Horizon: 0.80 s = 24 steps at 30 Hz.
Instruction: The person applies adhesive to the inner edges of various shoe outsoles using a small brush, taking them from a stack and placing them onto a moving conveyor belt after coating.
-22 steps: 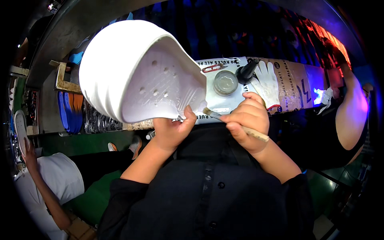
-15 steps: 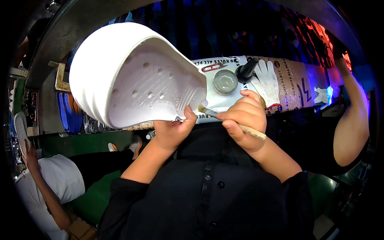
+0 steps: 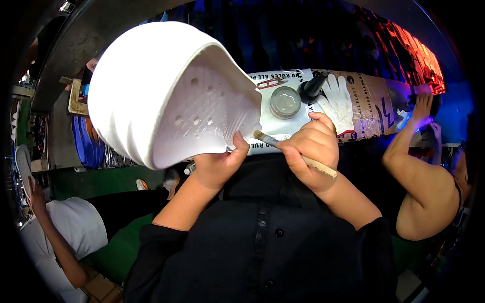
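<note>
A large white foam shoe [image 3: 131,96], clog-like, is tilted so that its opening and its holed, ridged inside show. My left hand [image 3: 214,164] grips its narrow end from below, the thumb along the rim. My right hand [image 3: 313,149] pinches a flat paintbrush [image 3: 323,168] with a wooden handle. The bristles point left, close by the shoe's rim near my left thumb; whether they touch it I cannot tell. Just beyond my right hand stands an open round jar [image 3: 285,102] of greyish clear liquid, with a black bottle [image 3: 312,91] beside it.
Red-handled thread snips [image 3: 272,83] and a white glove [image 3: 338,103] lie on the paper-and-cardboard-covered bench [image 3: 371,108]. Blue soles [image 3: 87,144] hang at left. A co-worker holding a sole [image 3: 22,166] is at left; another person's arm [image 3: 404,146] reaches over the right end.
The shoe has rolled a little, so less of its inside shows. The brush tip has shifted slightly right, away from the rim. The person at right has moved in, hands over the bench.
</note>
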Each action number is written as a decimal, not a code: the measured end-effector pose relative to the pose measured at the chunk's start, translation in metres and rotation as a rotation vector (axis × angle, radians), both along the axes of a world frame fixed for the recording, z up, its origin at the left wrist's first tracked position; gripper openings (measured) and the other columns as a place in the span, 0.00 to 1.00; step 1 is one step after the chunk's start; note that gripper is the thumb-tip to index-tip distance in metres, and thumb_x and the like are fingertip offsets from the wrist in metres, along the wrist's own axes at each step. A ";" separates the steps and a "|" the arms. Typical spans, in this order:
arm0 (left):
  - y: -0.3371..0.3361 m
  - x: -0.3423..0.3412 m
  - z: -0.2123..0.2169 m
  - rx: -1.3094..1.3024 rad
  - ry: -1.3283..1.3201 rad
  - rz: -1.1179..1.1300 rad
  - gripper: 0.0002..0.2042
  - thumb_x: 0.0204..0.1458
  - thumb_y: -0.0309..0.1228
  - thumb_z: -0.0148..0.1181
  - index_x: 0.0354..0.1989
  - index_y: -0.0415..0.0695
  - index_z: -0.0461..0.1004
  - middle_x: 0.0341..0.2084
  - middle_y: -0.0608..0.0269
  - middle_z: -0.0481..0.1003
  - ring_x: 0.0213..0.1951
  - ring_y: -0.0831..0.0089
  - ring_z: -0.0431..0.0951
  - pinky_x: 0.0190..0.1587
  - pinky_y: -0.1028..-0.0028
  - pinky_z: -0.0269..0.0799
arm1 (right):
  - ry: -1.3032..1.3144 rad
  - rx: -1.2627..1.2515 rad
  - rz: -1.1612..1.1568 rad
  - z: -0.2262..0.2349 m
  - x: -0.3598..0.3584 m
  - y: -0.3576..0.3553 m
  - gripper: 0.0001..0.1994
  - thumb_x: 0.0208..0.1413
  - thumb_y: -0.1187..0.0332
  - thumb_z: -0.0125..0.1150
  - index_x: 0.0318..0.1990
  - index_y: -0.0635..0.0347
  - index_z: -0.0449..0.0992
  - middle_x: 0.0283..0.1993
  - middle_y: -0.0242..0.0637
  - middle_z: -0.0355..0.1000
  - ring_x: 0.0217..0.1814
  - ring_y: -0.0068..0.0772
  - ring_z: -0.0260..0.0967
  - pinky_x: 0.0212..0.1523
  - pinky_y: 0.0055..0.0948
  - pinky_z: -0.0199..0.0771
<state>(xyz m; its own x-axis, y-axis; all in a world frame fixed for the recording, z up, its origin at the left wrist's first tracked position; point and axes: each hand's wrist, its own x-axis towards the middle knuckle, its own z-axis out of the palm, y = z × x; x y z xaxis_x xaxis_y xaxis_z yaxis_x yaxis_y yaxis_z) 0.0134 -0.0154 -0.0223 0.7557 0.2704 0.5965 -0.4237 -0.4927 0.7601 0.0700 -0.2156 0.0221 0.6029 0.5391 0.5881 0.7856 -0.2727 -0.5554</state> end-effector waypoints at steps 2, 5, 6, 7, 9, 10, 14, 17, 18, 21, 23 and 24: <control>0.006 -0.003 -0.009 0.033 0.017 -0.149 0.24 0.48 0.18 0.59 0.54 0.31 0.58 0.45 0.51 0.69 0.45 0.65 0.74 0.49 0.72 0.70 | 0.016 -0.002 -0.029 0.000 0.000 -0.006 0.05 0.49 0.66 0.63 0.24 0.53 0.79 0.21 0.26 0.71 0.27 0.28 0.66 0.52 0.36 0.59; 0.006 -0.004 -0.012 0.019 0.034 -0.144 0.24 0.48 0.18 0.59 0.54 0.31 0.58 0.45 0.51 0.69 0.45 0.65 0.74 0.49 0.72 0.70 | 0.024 0.060 -0.063 -0.001 0.000 -0.007 0.06 0.50 0.66 0.62 0.24 0.53 0.78 0.21 0.26 0.71 0.27 0.28 0.66 0.52 0.36 0.59; 0.006 -0.004 -0.013 0.019 0.034 -0.146 0.24 0.48 0.18 0.59 0.54 0.31 0.58 0.45 0.51 0.69 0.45 0.65 0.74 0.49 0.72 0.70 | 0.024 0.059 -0.065 -0.001 0.001 -0.007 0.06 0.50 0.66 0.62 0.24 0.53 0.78 0.21 0.26 0.71 0.27 0.28 0.66 0.52 0.36 0.59; 0.006 -0.005 -0.015 0.025 0.041 -0.132 0.24 0.48 0.18 0.59 0.54 0.31 0.58 0.45 0.51 0.69 0.45 0.65 0.74 0.49 0.72 0.70 | 0.028 0.054 -0.041 -0.001 0.001 -0.005 0.06 0.50 0.65 0.62 0.24 0.53 0.79 0.21 0.26 0.71 0.27 0.28 0.66 0.52 0.36 0.59; 0.005 -0.006 -0.014 0.032 0.048 -0.120 0.24 0.48 0.18 0.59 0.53 0.31 0.59 0.45 0.51 0.69 0.45 0.66 0.74 0.49 0.72 0.70 | 0.031 0.050 -0.019 0.000 0.001 -0.002 0.06 0.50 0.65 0.62 0.24 0.53 0.79 0.21 0.26 0.71 0.27 0.28 0.66 0.52 0.36 0.59; 0.005 -0.005 -0.012 0.010 0.061 -0.143 0.24 0.47 0.17 0.58 0.53 0.31 0.59 0.45 0.51 0.69 0.45 0.66 0.74 0.49 0.72 0.70 | 0.042 0.048 -0.001 0.000 0.000 -0.001 0.06 0.50 0.65 0.62 0.24 0.53 0.79 0.21 0.26 0.71 0.27 0.27 0.66 0.52 0.36 0.58; 0.008 -0.006 -0.013 0.041 0.080 -0.112 0.23 0.47 0.17 0.58 0.53 0.31 0.60 0.45 0.50 0.69 0.45 0.65 0.74 0.49 0.72 0.70 | 0.073 0.033 0.049 0.001 -0.001 -0.003 0.06 0.50 0.64 0.62 0.24 0.52 0.79 0.21 0.26 0.71 0.27 0.27 0.66 0.53 0.35 0.58; 0.006 -0.006 -0.006 -0.059 0.095 -0.141 0.23 0.47 0.17 0.58 0.53 0.31 0.60 0.45 0.50 0.69 0.45 0.66 0.74 0.50 0.71 0.69 | 0.135 0.069 0.036 -0.001 0.000 -0.007 0.07 0.51 0.64 0.61 0.24 0.53 0.79 0.21 0.27 0.71 0.27 0.27 0.66 0.53 0.36 0.59; 0.006 -0.006 -0.007 -0.059 0.095 -0.143 0.23 0.47 0.17 0.58 0.53 0.31 0.60 0.45 0.50 0.69 0.45 0.66 0.74 0.50 0.71 0.69 | 0.165 0.113 0.006 -0.003 0.000 -0.007 0.08 0.52 0.64 0.61 0.24 0.53 0.79 0.21 0.27 0.71 0.27 0.28 0.66 0.53 0.36 0.59; 0.006 -0.007 -0.009 -0.052 0.111 -0.119 0.23 0.47 0.18 0.57 0.53 0.31 0.60 0.46 0.50 0.69 0.45 0.66 0.74 0.50 0.71 0.69 | 0.162 0.167 -0.021 -0.006 0.001 -0.005 0.08 0.52 0.64 0.61 0.24 0.54 0.79 0.20 0.27 0.71 0.26 0.28 0.66 0.53 0.36 0.59; 0.006 -0.006 -0.009 -0.033 0.091 -0.123 0.23 0.47 0.18 0.58 0.53 0.30 0.59 0.46 0.50 0.69 0.45 0.66 0.74 0.50 0.71 0.69 | 0.154 0.143 -0.008 -0.006 0.001 0.000 0.08 0.53 0.64 0.60 0.24 0.54 0.79 0.20 0.27 0.71 0.26 0.28 0.66 0.53 0.36 0.59; 0.006 -0.006 -0.008 -0.033 0.092 -0.126 0.23 0.47 0.18 0.58 0.53 0.30 0.59 0.46 0.50 0.69 0.45 0.66 0.74 0.50 0.71 0.69 | 0.146 0.118 0.005 -0.006 0.001 0.001 0.09 0.53 0.64 0.60 0.24 0.54 0.79 0.20 0.28 0.71 0.26 0.28 0.67 0.53 0.36 0.59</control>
